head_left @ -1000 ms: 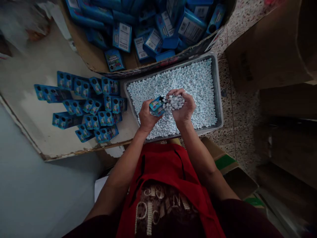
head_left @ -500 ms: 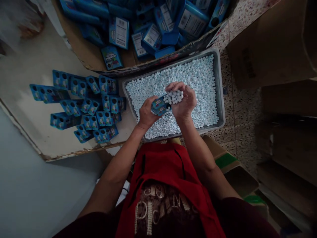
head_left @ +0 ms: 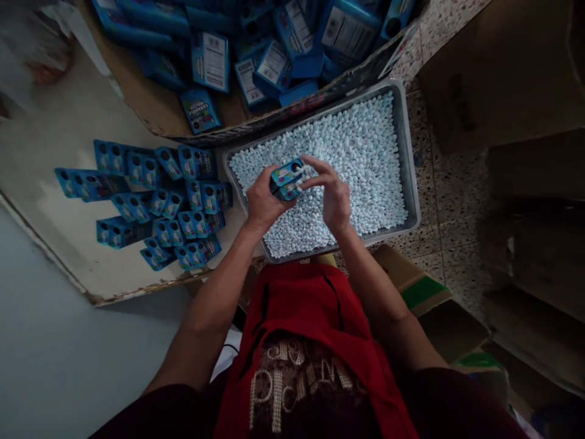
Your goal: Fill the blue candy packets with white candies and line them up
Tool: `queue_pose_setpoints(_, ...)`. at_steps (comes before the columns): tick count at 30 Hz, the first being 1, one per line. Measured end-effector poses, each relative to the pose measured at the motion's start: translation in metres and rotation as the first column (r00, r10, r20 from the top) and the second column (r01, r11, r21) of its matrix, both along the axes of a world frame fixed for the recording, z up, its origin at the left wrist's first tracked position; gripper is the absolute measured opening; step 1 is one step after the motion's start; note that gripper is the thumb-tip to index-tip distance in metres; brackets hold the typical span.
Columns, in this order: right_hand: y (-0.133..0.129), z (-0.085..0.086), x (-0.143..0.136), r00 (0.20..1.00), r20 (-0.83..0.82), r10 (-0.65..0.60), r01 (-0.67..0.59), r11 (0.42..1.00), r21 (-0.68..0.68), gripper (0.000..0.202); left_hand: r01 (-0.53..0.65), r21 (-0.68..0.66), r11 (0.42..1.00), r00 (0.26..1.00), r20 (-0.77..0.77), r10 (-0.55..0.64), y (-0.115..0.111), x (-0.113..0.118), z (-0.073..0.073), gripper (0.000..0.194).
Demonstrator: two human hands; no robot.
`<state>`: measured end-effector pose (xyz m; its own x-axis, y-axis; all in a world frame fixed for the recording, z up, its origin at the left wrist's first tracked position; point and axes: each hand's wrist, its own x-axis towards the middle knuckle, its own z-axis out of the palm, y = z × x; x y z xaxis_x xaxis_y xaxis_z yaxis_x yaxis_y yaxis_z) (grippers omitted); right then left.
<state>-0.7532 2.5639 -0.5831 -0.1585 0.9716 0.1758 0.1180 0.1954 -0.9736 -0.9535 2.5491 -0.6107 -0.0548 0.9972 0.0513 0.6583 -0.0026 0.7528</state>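
Observation:
My left hand [head_left: 264,204] is wrapped round a pair of small blue candy boxes [head_left: 286,175], held side by side above a grey metal tray [head_left: 412,183]. White and pale blue candies [head_left: 365,152], small and round, fill that tray. At the right ends of the boxes, a few candies lie by the openings. My right hand [head_left: 336,198] reaches to these ends with its fingers stretched and apart, the fingertips at the loose candies. Its palm is turned away, but no handful shows in it.
Several blue boxes [head_left: 187,224] stand grouped on the pale table [head_left: 68,256] at left. A large carton [head_left: 137,110] behind the tray holds many more blue boxes. Brown cardboard boxes [head_left: 493,73] stand on the speckled floor at right.
The heap of candies that lay in my cupped right palm is gone from view. That hand has turned over, with its fingers at the boxes. My left hand has shifted slightly left.

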Motion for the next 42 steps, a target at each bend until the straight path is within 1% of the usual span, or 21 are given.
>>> queue_pose_setpoints(2, 0.006, -0.014, 0.033, 0.969, 0.228, -0.096, 0.095, 0.995, 0.016, 0.072, -0.026, -0.072, 0.997, 0.994, -0.103, 0.019, 0.006, -0.025, 0.01, 0.077)
queue_pose_setpoints(4, 0.022, -0.032, 0.064, 0.863, 0.479, -0.158, 0.152, 0.987, 0.053, 0.072, -0.031, -0.12, 0.992, 0.975, -0.22, 0.003, 0.018, -0.054, 0.015, 0.075)
queue_pose_setpoints(5, 0.034, -0.04, 0.074, 0.804, 0.576, -0.149, 0.136, 0.988, 0.066, 0.075, -0.023, -0.141, 0.99, 0.962, -0.273, -0.016, 0.026, -0.068, 0.014, 0.074)
queue_pose_setpoints(7, 0.059, -0.055, 0.079, 0.707, 0.702, -0.085, 0.061, 0.996, 0.059, 0.08, 0.014, -0.173, 0.985, 0.933, -0.352, -0.075, 0.045, -0.09, 0.008, 0.072)
queue_pose_setpoints(9, 0.082, -0.068, 0.062, 0.656, 0.754, -0.016, 0.004, 1.0, 0.018, 0.083, 0.076, -0.187, 0.979, 0.901, -0.408, -0.148, 0.065, -0.098, -0.005, 0.068)
queue_pose_setpoints(10, 0.09, -0.074, 0.049, 0.646, 0.763, -0.006, 0.005, 1.0, 0.003, 0.084, 0.112, -0.195, 0.974, 0.882, -0.431, -0.188, 0.075, -0.098, -0.013, 0.066)
queue_pose_setpoints(12, 0.098, -0.084, 0.021, 0.651, 0.758, -0.041, 0.068, 0.998, -0.004, 0.085, 0.176, -0.236, 0.956, 0.845, -0.463, -0.27, 0.091, -0.088, -0.026, 0.063)
queue_pose_setpoints(15, 0.09, -0.094, -0.009, 0.707, 0.697, -0.119, 0.174, 0.985, -0.009, 0.08, 0.209, -0.313, 0.926, 0.814, -0.47, -0.343, 0.106, -0.062, -0.037, 0.063)
queue_pose_setpoints(17, 0.081, -0.097, -0.017, 0.775, 0.62, -0.12, 0.183, 0.982, -0.038, 0.073, 0.198, -0.33, 0.923, 0.814, -0.47, -0.343, 0.111, -0.042, -0.036, 0.063)
queue_pose_setpoints(20, 0.069, -0.098, -0.023, 0.881, 0.461, -0.107, 0.161, 0.984, -0.079, 0.055, 0.185, -0.346, 0.92, 0.797, -0.495, -0.347, 0.114, -0.015, -0.027, 0.065)
queue_pose_setpoints(23, 0.059, -0.098, -0.032, 0.939, 0.284, -0.195, 0.23, 0.969, -0.092, 0.044, 0.166, -0.389, 0.906, 0.772, -0.52, -0.365, 0.113, 0.004, -0.016, 0.066)
queue_pose_setpoints(25, 0.052, -0.095, -0.038, 0.936, 0.155, -0.316, 0.337, 0.931, -0.141, 0.042, 0.175, -0.37, 0.912, 0.788, -0.503, -0.355, 0.106, 0.009, -0.009, 0.064)
queue_pose_setpoints(27, 0.044, -0.087, -0.04, 0.888, -0.006, -0.46, 0.441, 0.857, -0.266, 0.04, 0.221, -0.29, 0.931, 0.844, -0.421, -0.332, 0.091, 0.01, -0.003, 0.068)
queue_pose_setpoints(29, 0.035, -0.073, -0.036, 0.785, -0.188, -0.59, 0.467, 0.764, -0.444, 0.037, 0.265, -0.193, 0.945, 0.91, -0.274, -0.311, 0.07, 0.009, 0.003, 0.076)
queue_pose_setpoints(31, 0.027, -0.055, -0.027, 0.664, -0.344, -0.664, 0.395, 0.702, -0.592, 0.034, 0.299, -0.119, 0.947, 0.943, -0.114, -0.312, 0.046, 0.006, 0.007, 0.081)
queue_pose_setpoints(33, 0.022, -0.036, -0.017, 0.602, -0.451, -0.659, 0.286, 0.705, -0.649, 0.034, 0.307, -0.059, 0.95, 0.952, 0.014, -0.306, 0.023, 0.003, 0.007, 0.08)
queue_pose_setpoints(34, 0.021, -0.027, -0.012, 0.598, -0.49, -0.634, 0.234, 0.723, -0.65, 0.036, 0.285, -0.029, 0.958, 0.957, 0.062, -0.283, 0.013, 0.002, 0.006, 0.079)
queue_pose_setpoints(36, 0.019, -0.012, -0.007, 0.617, -0.549, -0.564, 0.143, 0.766, -0.626, 0.04, 0.185, 0.025, 0.982, 0.974, 0.129, -0.187, -0.003, 0.0, 0.0, 0.077)
queue_pose_setpoints(38, 0.017, 0.001, -0.008, 0.638, -0.585, -0.502, 0.073, 0.795, -0.602, 0.041, 0.106, 0.052, 0.993, 0.98, 0.162, -0.113, -0.011, -0.003, -0.007, 0.077)
queue_pose_setpoints(41, 0.013, 0.019, -0.018, 0.666, -0.607, -0.433, 0.028, 0.828, -0.56, 0.043, 0.102, 0.072, 0.992, 0.978, 0.173, -0.113, -0.015, -0.005, -0.017, 0.077)
queue_pose_setpoints(42, 0.012, 0.024, -0.022, 0.679, -0.608, -0.412, 0.028, 0.842, -0.538, 0.044, 0.075, 0.095, 0.993, 0.979, 0.181, -0.092, -0.015, -0.006, -0.019, 0.076)
